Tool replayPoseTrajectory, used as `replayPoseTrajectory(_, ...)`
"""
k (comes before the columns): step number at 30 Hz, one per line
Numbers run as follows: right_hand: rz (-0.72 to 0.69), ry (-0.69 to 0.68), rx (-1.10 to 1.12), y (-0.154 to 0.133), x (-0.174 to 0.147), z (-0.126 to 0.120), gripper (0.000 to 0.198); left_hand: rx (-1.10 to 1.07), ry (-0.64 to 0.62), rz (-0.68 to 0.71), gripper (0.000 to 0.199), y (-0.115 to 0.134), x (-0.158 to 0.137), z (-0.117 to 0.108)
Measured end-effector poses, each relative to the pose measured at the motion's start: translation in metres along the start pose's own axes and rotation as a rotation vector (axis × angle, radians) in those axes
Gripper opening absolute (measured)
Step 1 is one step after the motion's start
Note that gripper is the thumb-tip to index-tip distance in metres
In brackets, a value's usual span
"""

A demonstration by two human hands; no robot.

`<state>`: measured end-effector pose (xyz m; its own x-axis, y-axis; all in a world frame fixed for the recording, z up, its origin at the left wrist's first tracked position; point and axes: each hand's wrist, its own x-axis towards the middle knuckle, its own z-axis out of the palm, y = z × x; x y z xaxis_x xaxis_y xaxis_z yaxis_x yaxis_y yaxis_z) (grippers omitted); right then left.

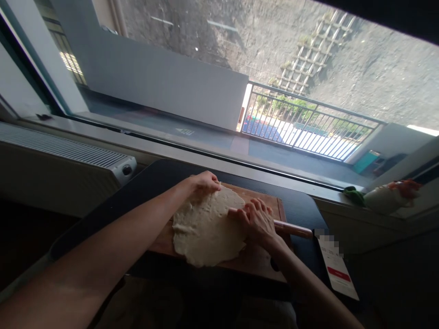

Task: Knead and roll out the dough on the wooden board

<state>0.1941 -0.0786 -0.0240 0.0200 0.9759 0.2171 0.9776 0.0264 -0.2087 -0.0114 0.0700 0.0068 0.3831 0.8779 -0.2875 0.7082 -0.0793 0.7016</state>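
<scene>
A flat, roughly round sheet of pale dough (209, 228) lies on a wooden cutting board (260, 262), its front edge reaching the board's near side. My left hand (206, 181) pinches the far edge of the dough with closed fingers. On the right side, my right hand (259, 219) is wrapped round a wooden rolling pin (295, 229). One end of the pin rests over the dough, and the other sticks out to the right past the board.
The board sits on a dark table (164, 178) against a windowsill. A phone (336, 267) lies at the table's right edge. Left of the table is a white radiator (68, 151). A pale pot (384, 198) and a green item (354, 195) stand on the sill.
</scene>
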Motion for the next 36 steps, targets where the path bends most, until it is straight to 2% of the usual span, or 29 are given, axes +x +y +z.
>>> replayPoseTrajectory(2, 0.076, 0.042, -0.047, -0.003, 0.025, 0.003, 0.043, -0.011, -0.025, 0.011, 0.031, 0.002, 0.002, 0.003)
replayPoseTrajectory(5, 0.107, -0.046, -0.044, 0.000, 0.038, 0.003, 0.043, 0.011, -0.097, -0.004, 0.032, 0.003, 0.004, -0.001)
replayPoseTrajectory(9, -0.144, -0.154, -0.033, 0.004, 0.004, 0.003, 0.047, 0.010, -0.090, -0.024, 0.028, 0.000, 0.003, -0.004)
replayPoseTrajectory(11, -0.177, -0.147, -0.053, 0.006, 0.002, 0.002, 0.052, -0.020, -0.056, -0.026, 0.028, -0.002, 0.003, -0.004)
replayPoseTrajectory(14, -0.056, -0.141, -0.106, 0.009, 0.033, 0.002, 0.053, -0.040, -0.041, -0.042, 0.027, -0.003, 0.002, -0.003)
replayPoseTrajectory(17, 0.064, -0.174, -0.119, 0.010, 0.056, 0.004, 0.055, 0.024, -0.062, -0.068, 0.037, 0.000, 0.003, -0.006)
replayPoseTrajectory(20, -0.034, -0.141, -0.112, 0.009, 0.034, 0.009, 0.058, 0.031, -0.123, -0.080, 0.044, 0.003, 0.007, -0.007)
replayPoseTrajectory(23, -0.147, -0.096, -0.131, 0.009, 0.017, 0.013, 0.057, 0.005, -0.180, -0.076, 0.037, 0.007, 0.008, -0.007)
replayPoseTrajectory(29, 0.137, -0.169, -0.095, 0.016, 0.069, 0.010, 0.056, 0.036, -0.121, -0.100, 0.024, 0.013, 0.001, -0.006)
replayPoseTrajectory(30, 0.122, -0.170, -0.089, 0.015, 0.067, 0.010, 0.056, 0.034, -0.117, -0.098, 0.023, 0.012, 0.001, -0.005)
replayPoseTrajectory(34, -0.094, -0.157, -0.092, 0.010, 0.034, 0.010, 0.055, 0.025, -0.127, -0.103, 0.022, 0.008, 0.007, -0.003)
replayPoseTrajectory(36, -0.093, -0.149, -0.111, 0.009, 0.035, 0.011, 0.054, 0.018, -0.140, -0.115, 0.024, 0.007, 0.010, -0.002)
